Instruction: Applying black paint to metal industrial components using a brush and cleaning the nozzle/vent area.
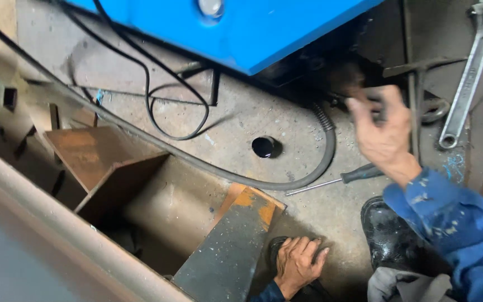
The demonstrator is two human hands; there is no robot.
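Reaching under the blue machine (pixel 236 33), right hand (pixel 384 131) blurred, grip state indeterminate; left hand (pixel 297 263) spread flat beside grey steel plate (pixel 225 251), likely heavy, rigid, best gripped by its edges.

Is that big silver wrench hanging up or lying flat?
Lying flat: the long silver adjustable wrench rests on the grey concrete floor, just beyond the raised right hand.

Can't really make out the right hand's (pixel 384 131) blurred fingertips up in the dark gap under the blue machine (pixel 241 28), which runs off the top edge like the big wrench (pixel 468 78).
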